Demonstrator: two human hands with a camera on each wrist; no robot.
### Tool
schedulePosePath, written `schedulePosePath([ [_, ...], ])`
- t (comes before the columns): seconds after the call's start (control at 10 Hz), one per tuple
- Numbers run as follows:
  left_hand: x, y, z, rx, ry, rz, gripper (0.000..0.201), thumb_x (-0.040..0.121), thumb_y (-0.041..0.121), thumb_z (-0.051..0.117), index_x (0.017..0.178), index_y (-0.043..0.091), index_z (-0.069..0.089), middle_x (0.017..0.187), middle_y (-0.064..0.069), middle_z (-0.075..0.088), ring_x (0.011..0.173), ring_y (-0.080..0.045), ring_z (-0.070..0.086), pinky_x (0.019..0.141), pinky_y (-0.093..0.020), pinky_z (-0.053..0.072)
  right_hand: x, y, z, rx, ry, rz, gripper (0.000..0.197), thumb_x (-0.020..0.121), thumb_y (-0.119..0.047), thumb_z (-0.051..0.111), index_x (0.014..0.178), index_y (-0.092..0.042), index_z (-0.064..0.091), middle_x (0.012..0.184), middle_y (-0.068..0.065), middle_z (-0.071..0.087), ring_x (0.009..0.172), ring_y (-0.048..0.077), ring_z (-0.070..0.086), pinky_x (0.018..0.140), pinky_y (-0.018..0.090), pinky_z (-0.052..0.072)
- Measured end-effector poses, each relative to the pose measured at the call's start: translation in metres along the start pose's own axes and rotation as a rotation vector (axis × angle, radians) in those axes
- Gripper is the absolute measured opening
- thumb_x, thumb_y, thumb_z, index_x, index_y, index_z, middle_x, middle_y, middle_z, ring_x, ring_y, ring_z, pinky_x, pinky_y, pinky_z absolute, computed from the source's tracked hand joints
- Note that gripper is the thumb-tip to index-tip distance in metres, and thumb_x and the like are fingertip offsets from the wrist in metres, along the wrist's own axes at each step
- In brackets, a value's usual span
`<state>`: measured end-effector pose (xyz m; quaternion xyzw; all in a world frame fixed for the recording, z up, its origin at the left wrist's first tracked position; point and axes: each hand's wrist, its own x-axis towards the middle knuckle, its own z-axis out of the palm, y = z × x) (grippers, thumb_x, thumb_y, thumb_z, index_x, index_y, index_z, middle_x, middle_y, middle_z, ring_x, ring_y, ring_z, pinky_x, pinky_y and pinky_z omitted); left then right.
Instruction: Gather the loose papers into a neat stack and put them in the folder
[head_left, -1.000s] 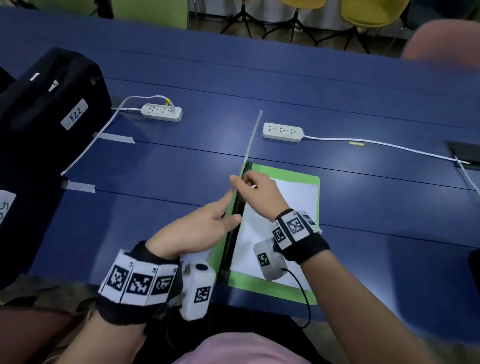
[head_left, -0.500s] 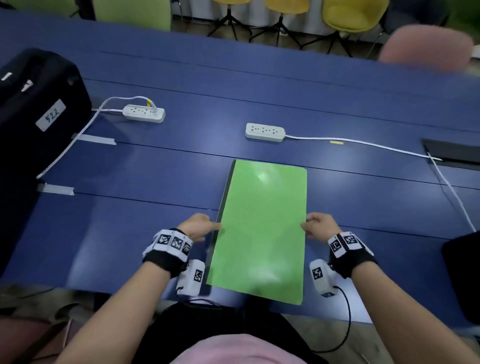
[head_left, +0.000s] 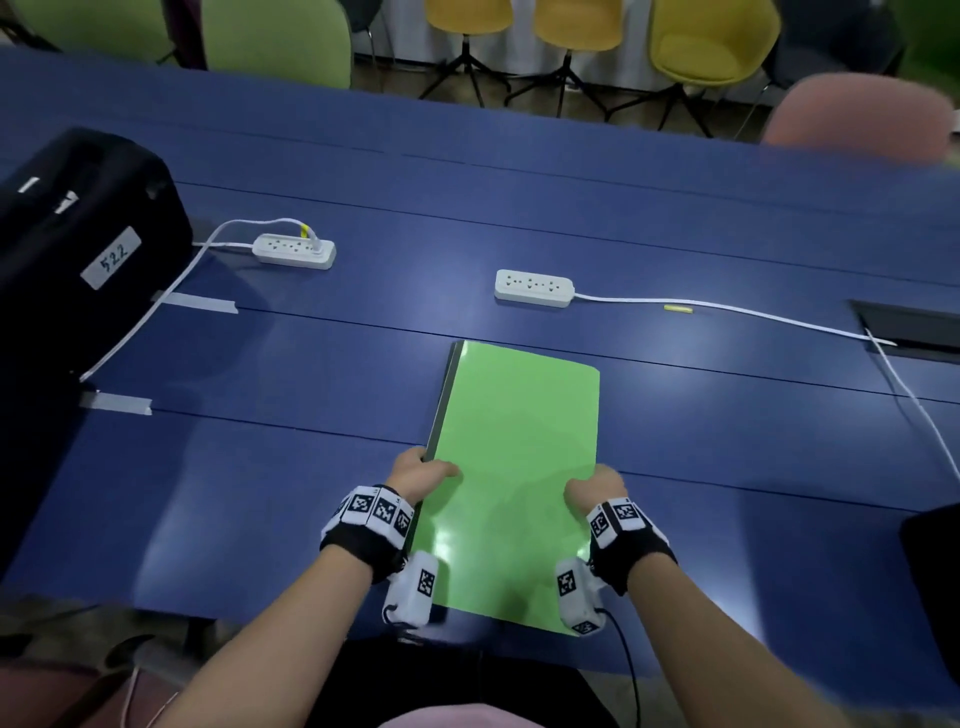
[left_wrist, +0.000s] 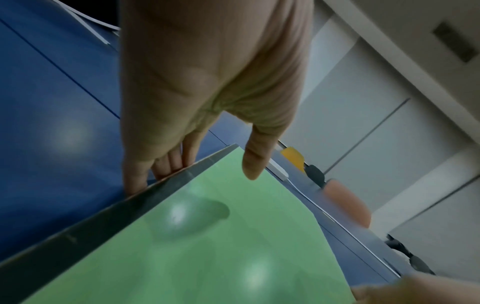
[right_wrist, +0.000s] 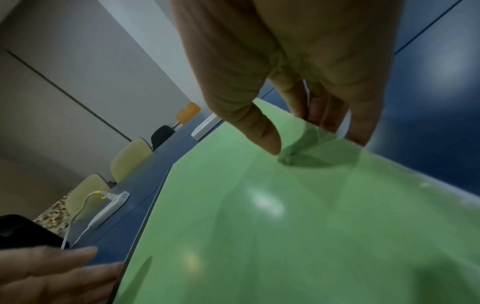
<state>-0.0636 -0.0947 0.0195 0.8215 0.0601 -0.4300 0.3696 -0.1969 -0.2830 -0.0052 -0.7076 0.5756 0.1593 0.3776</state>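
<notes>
A closed green folder (head_left: 514, 467) with a dark spine along its left edge sits on the blue table (head_left: 311, 441) in front of me. My left hand (head_left: 421, 475) grips the spine side, thumb on the cover and fingers under the edge (left_wrist: 166, 164). My right hand (head_left: 595, 486) grips the right edge the same way, thumb on top (right_wrist: 262, 133), fingers below. In the wrist views the folder (left_wrist: 207, 246) (right_wrist: 259, 226) looks tilted and slightly lifted. No papers are visible; the cover hides the inside.
Two white power strips (head_left: 293, 251) (head_left: 534, 287) with cords lie beyond the folder. A black case labelled 522 (head_left: 78, 249) stands at the left. A dark floor box (head_left: 909, 332) is at the right. Chairs line the far side.
One second ago the folder's cover stood upright over white papers. It then came down flat, and both hands have moved from its sides to gripping its edges.
</notes>
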Motion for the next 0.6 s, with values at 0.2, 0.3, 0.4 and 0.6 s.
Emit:
schedulePosePath([
  [0.2, 0.016, 0.004, -0.031, -0.073, 0.072, -0.013, 0.063, 0.088, 0.012, 0.062, 0.143, 0.000, 0.034, 0.147, -0.013, 0.041, 0.133, -0.030, 0.042, 0.106, -0.035, 0.037, 0.003, -0.034, 0.011, -0.001, -0.035, -0.077, 0.058, 0.084, -0.008, 0.052, 0.140, -0.005, 0.038, 0.137, 0.015, 0.048, 0.118, 0.031, 0.052, 0.087, 0.033, 0.048],
  [0.3, 0.021, 0.003, -0.039, -0.088, 0.069, -0.012, 0.057, 0.088, 0.010, 0.062, 0.140, -0.001, 0.039, 0.145, -0.014, 0.043, 0.127, -0.028, 0.046, 0.107, -0.037, 0.036, 0.002, -0.040, 0.015, -0.043, -0.019, -0.095, 0.061, 0.085, -0.007, 0.050, 0.144, -0.005, 0.032, 0.142, 0.016, 0.040, 0.124, 0.032, 0.048, 0.088, 0.034, 0.047],
  [0.4, 0.024, -0.002, -0.041, -0.092, 0.050, 0.009, 0.056, 0.087, 0.010, 0.062, 0.139, 0.000, 0.043, 0.142, -0.012, 0.048, 0.128, -0.028, 0.047, 0.109, -0.038, 0.036, 0.002, -0.036, 0.014, -0.038, -0.020, -0.107, 0.060, 0.084, -0.005, 0.048, 0.142, -0.006, 0.035, 0.134, 0.014, 0.045, 0.116, 0.031, 0.051, 0.076, 0.029, 0.043],
  [0.6, 0.039, -0.035, -0.055, -0.174, 0.181, 0.013, 0.027, 0.073, 0.003, 0.061, 0.053, 0.015, 0.047, 0.054, -0.003, 0.045, 0.057, -0.016, 0.040, 0.059, -0.026, 0.036, 0.008, -0.021, 0.004, 0.022, 0.018, -0.203, 0.061, 0.085, -0.010, 0.054, 0.143, -0.008, 0.035, 0.131, 0.015, 0.051, 0.118, 0.029, 0.050, 0.084, 0.029, 0.041],
])
